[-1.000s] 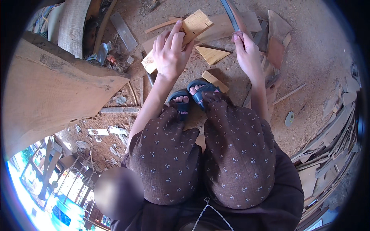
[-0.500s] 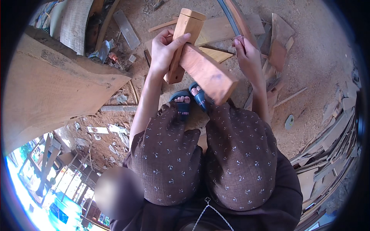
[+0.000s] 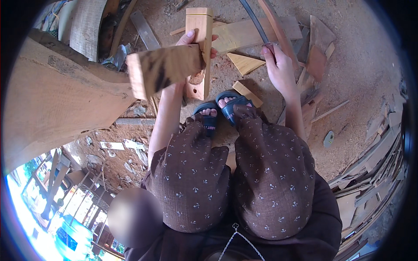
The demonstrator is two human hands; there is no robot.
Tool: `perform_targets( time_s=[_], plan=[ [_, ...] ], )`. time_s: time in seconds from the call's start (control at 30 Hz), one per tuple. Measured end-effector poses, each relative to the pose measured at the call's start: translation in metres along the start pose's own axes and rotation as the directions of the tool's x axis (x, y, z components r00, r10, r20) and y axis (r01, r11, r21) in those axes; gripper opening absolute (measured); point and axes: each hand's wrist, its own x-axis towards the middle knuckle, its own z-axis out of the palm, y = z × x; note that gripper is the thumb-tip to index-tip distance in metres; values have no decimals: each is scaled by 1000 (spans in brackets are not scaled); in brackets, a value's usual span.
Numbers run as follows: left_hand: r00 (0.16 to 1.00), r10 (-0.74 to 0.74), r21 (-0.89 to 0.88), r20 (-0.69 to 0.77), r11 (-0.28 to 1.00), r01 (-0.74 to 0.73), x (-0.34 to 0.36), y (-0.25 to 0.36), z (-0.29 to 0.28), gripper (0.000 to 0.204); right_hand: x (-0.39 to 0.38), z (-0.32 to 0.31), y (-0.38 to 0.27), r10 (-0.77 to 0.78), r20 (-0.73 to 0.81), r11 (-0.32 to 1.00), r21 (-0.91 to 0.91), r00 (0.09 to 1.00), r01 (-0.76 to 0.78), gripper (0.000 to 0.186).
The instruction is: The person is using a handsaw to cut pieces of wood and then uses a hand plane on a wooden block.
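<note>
My left hand (image 3: 187,38) grips a T-shaped wooden piece made of two joined blocks. Its upright block (image 3: 199,26) has a groove near the top and a small hole near the lower end. The crosswise block (image 3: 172,67) juts out to the left, with dark streaks along its side. Fingertips show past the upright block's right edge, and the thumb lies on its left. Off to the right, my right hand (image 3: 278,65) is closed on the near end of a long, thin dark strip (image 3: 254,19), whose far end leaves the view at the top.
Below lie a triangular offcut (image 3: 245,64), a small block (image 3: 248,93) by my sandals (image 3: 230,101) and a long board (image 3: 252,34). A large wooden slab (image 3: 65,100) stands at left. Stacked scrap strips (image 3: 370,169) line the right. A blurred round shape (image 3: 134,213) is at lower left.
My left hand has turned the wooden piece, so its crosswise block swung from pointing right to pointing left. The small block by my sandals now shows. My right hand has barely moved.
</note>
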Motion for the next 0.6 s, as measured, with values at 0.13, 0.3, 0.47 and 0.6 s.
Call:
perform_targets(
  time_s=[0.13, 0.3, 0.47, 0.6],
  plan=[
    [962, 186, 304, -199, 945, -120, -5, -9, 17, 44, -1, 1, -3, -20, 10, 999, -30, 1000, 20, 25],
    [955, 254, 364, -151, 913, -185, -8, -14, 39, 38, -2, 1, -9, -19, 32, 999, -30, 999, 20, 24],
    [955, 225, 369, -195, 919, -141, -4, -12, 33, 37, -2, 3, -6, -90, 27, 995, -45, 996, 91, 22],
    [953, 225, 358, -201, 923, -142, -2, -13, 26, 36, -3, 4, -7, -99, 20, 995, -13, 995, 100, 22]
  ],
)
